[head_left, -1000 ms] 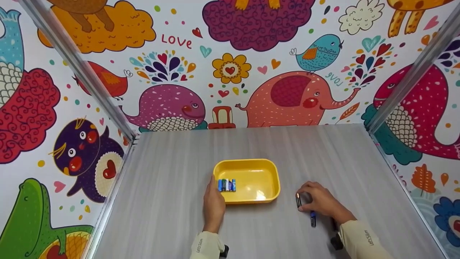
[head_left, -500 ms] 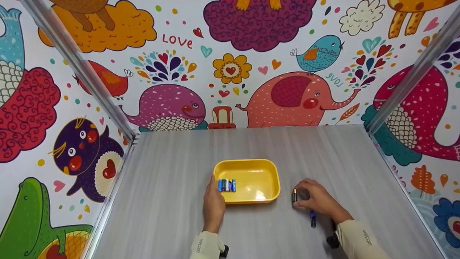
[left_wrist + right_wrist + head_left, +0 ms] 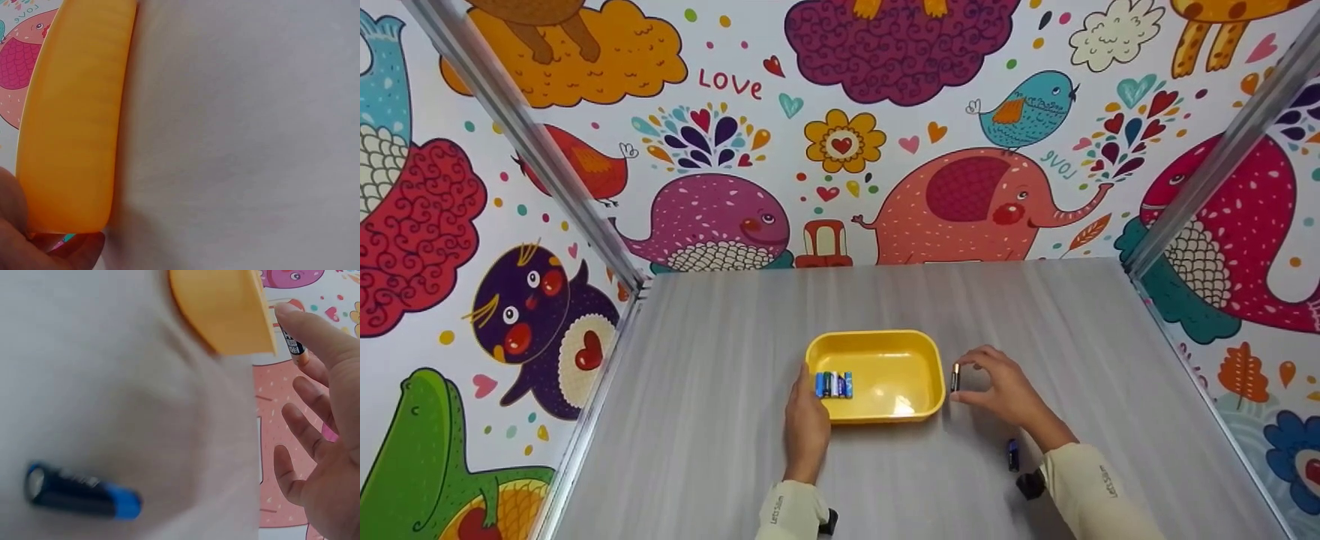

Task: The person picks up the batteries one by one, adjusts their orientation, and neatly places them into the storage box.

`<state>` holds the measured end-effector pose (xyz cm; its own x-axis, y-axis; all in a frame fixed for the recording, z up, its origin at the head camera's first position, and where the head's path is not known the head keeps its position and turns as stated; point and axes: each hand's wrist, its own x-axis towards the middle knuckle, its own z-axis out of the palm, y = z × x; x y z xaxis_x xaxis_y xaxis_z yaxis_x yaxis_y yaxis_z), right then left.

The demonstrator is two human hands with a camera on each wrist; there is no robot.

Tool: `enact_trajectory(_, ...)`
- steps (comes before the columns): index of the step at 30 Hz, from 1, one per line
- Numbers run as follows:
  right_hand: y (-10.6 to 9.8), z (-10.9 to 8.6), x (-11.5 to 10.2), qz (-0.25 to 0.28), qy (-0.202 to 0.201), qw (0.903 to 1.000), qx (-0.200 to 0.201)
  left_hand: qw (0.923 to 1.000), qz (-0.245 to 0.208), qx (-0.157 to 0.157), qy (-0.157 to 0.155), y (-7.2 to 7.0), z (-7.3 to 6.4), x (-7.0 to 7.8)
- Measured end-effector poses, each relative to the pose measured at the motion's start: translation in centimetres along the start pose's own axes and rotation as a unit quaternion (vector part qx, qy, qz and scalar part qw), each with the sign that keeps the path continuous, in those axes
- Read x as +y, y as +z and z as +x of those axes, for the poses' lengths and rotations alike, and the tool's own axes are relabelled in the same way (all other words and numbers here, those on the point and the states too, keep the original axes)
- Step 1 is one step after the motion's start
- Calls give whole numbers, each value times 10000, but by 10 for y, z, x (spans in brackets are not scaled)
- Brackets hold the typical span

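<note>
A yellow tray (image 3: 885,416) stands on the table, with several batteries (image 3: 833,385) side by side at its left end. My left hand (image 3: 807,427) holds the tray's left side; in the left wrist view its thumb and fingers (image 3: 84,254) are at the end of the tray. Just right of the tray, my right hand (image 3: 1003,386) pinches a dark battery (image 3: 955,378) with a copper-coloured end between thumb and forefinger, by its two ends. The other fingers of that hand are spread. A blue-and-black battery (image 3: 1013,455) lies on the table near the right wrist.
The grey table (image 3: 720,360) reaches back to a wall printed with cartoon animals. Metal posts (image 3: 1185,187) stand at its back corners, and patterned side panels flank it.
My right hand has carried the pinched battery left and away from me, up to the tray's right side. The left hand and tray have stayed put.
</note>
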<state>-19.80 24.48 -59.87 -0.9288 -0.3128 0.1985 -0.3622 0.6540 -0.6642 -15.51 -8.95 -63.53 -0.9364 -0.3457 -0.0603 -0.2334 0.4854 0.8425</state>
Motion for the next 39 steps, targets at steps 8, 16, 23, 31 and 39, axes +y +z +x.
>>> enact_trajectory(8, 10, 23, -20, 204, 330, 9990, -211, 10000, 55, 1, 23, 0, -1, 1)
enact_trajectory(16, 29, 42, -43, 691, 406, 9965, -232, 9999, 114, 12, 30, -1, 0, 1)
enact_trajectory(23, 47, 54, -59, 917, 438, 9945, -255, 9998, 144, 65, 80, -1, 0, 0)
enact_trajectory(31, 63, 66, -69, 974, 553, 9920, -586, 9998, 186, 48, 65, 0, 2, 1)
enact_trajectory(39, 80, 72, -74, 884, 855, 9879, -942, 9998, 188, 37, -5, 1, 2, 0)
